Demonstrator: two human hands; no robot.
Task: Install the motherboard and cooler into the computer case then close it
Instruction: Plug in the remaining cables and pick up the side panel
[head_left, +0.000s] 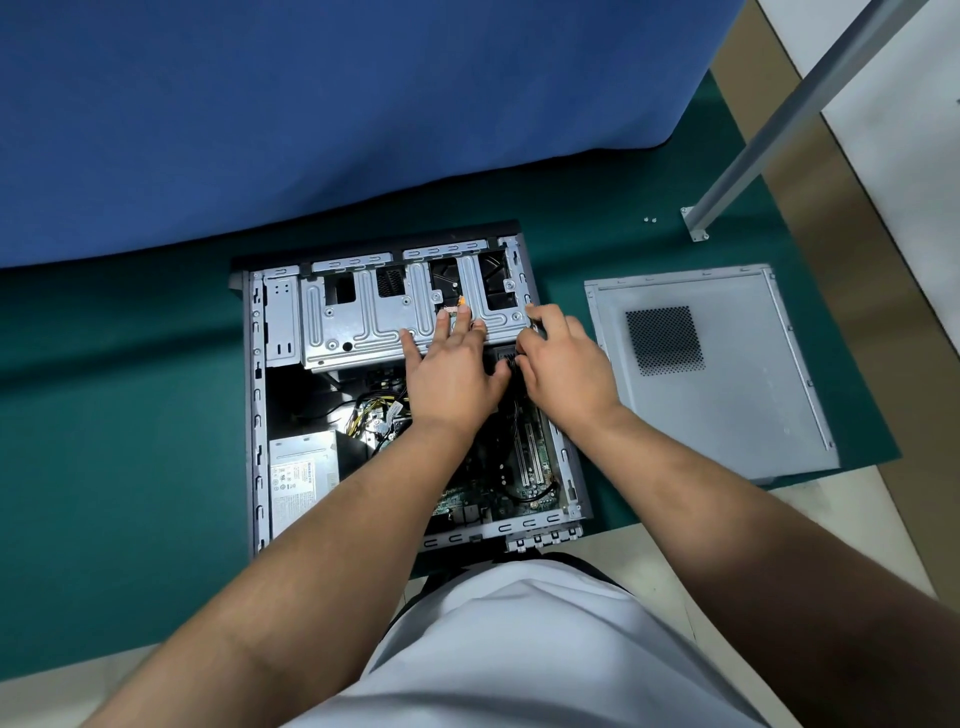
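Green matting bears the open case (410, 395); left hand (452, 374) presses flat, right hand (563, 364) pinches a black cable (511, 361).

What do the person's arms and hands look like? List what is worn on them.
Both forearms are bare up to the frame edge: no sleeves show. The left hand and right hand wear no gloves, and no watch, ring or wrist strap is visible.

Green mat (130, 415) covers the work surface. Blue cloth (311, 104) hangs along its far edge. Grey metal post (769, 130) slants up on the right, foot bracket (695, 224) on the mat. Two small screws (649, 220) just left of the bracket. Pale floor (883, 156) beyond.
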